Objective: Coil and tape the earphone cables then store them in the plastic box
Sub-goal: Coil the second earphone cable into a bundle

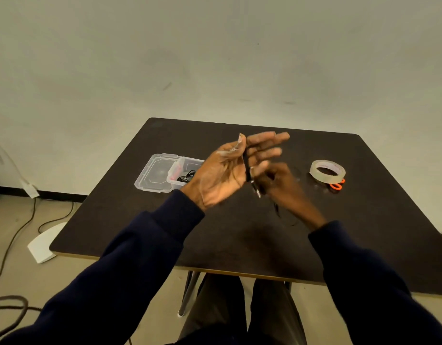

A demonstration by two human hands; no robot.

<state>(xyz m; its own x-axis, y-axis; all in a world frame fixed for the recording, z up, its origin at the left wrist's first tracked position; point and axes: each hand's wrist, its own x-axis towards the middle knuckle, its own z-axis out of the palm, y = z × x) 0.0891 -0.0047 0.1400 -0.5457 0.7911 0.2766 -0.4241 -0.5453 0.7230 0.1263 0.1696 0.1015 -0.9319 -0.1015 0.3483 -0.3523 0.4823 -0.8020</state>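
My left hand (227, 175) is raised palm up over the dark table (240, 240), fingers stretched out. A black earphone cable (246, 168) is wound across those fingers, and the thumb lies against it with a clear scrap of tape at its tip. My right hand (282, 185), blurred, grips the cable's loose end just right of the left fingers; the plug (257, 192) hangs below it and slack cable trails onto the table. The open plastic box (174, 171) stands to the left with another black coiled earphone (186, 176) inside.
The box's clear lid (156, 173) lies flat to the left of the box. At the right of the table sit a roll of clear tape (327, 171) and orange-handled scissors (337, 186). Cables run over the floor at the left.
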